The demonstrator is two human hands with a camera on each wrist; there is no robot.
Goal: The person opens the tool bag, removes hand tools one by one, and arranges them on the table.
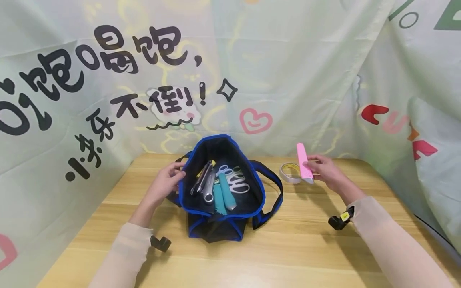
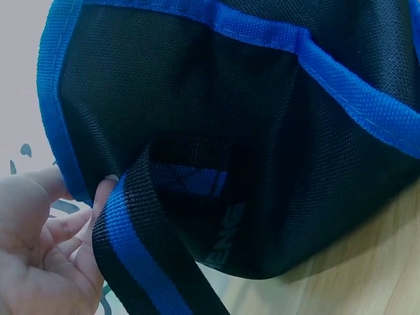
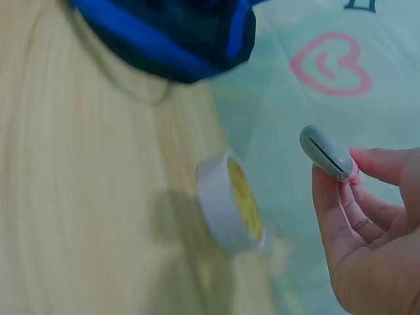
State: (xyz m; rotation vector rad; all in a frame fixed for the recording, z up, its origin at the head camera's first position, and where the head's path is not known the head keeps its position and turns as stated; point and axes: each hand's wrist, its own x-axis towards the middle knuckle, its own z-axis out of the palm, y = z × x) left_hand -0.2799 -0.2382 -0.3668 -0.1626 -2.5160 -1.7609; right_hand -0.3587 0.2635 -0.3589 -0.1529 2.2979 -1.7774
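Note:
A pink utility knife (image 1: 304, 164) with a grey slotted end is held up above the table by my right hand (image 1: 325, 170). In the right wrist view, the thumb and fingers pinch the knife (image 3: 327, 152) just behind its grey end. My left hand (image 1: 168, 179) grips the blue-edged rim of a black tool bag (image 1: 217, 228), beside one strap (image 2: 141, 230). The bag's mouth faces me. Inside lie white-handled scissors (image 1: 239, 186), a silver wrench (image 1: 209, 188), a teal-handled tool (image 1: 227, 192) and a dark slim tool (image 1: 202, 178).
A roll of white tape (image 1: 289, 179) stands on the wooden table (image 1: 288, 248) just left of the knife. The bag's other strap (image 1: 275, 188) loops out to the right. A printed curtain (image 1: 306, 80) hangs behind the table.

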